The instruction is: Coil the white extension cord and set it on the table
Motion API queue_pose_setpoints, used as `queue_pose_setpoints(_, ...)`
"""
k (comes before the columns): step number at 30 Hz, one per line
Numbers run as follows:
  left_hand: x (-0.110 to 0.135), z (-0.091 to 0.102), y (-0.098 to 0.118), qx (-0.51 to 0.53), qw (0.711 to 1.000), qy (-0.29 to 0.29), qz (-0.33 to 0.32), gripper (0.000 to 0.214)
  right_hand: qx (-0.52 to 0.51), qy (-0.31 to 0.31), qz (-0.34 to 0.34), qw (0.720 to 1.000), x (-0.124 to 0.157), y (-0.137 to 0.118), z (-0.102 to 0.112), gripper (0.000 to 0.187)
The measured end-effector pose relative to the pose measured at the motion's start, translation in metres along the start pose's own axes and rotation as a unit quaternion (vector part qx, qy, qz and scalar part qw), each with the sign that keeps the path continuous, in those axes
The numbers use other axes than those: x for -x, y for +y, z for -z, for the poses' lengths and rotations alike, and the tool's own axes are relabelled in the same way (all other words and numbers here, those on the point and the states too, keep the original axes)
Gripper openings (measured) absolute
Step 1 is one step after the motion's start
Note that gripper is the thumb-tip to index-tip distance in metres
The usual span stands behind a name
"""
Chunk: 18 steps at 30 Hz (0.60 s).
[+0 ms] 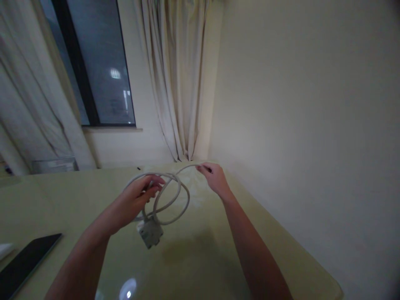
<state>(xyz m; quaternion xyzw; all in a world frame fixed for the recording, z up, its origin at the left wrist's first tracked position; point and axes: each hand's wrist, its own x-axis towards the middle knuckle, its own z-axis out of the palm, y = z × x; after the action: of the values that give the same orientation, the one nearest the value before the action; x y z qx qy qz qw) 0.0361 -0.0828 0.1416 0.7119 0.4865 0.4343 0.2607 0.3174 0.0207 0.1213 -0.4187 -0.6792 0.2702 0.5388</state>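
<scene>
A pale grey cable hangs in loose loops above the table, between my two hands. My left hand is closed around part of the loops, fingers bent over the cable. Below it dangles a blocky light-coloured connector or plug joined to the cable; its exact kind is unclear. My right hand, farther right, pinches a single stretch of the same cable, which runs from the loops to its fingertips. Whether an end of the cable sits inside that pinch is hidden.
The pale green glossy table meets a bare wall on the right. A dark flat slab lies at the left front, beside a white object. Curtains and a window stand behind. A small black bit lies near the back edge.
</scene>
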Motion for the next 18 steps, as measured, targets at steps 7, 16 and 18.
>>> queue_pose_setpoints(7,0.012,0.045,-0.007,0.146,0.976,0.117,0.114,0.039,-0.136,0.155,-0.165,0.965,-0.013,0.049,0.028,0.043)
queue_pose_setpoints(16,0.012,0.067,-0.037,0.202,0.947,0.175,0.179,0.028,-0.252,0.331,-0.241,0.877,-0.021,0.065,0.061,0.018)
queue_pose_setpoints(18,0.009,0.061,-0.042,0.145,0.955,0.176,0.190,0.034,-0.272,0.360,-0.234,0.861,-0.024,0.059,0.066,0.020)
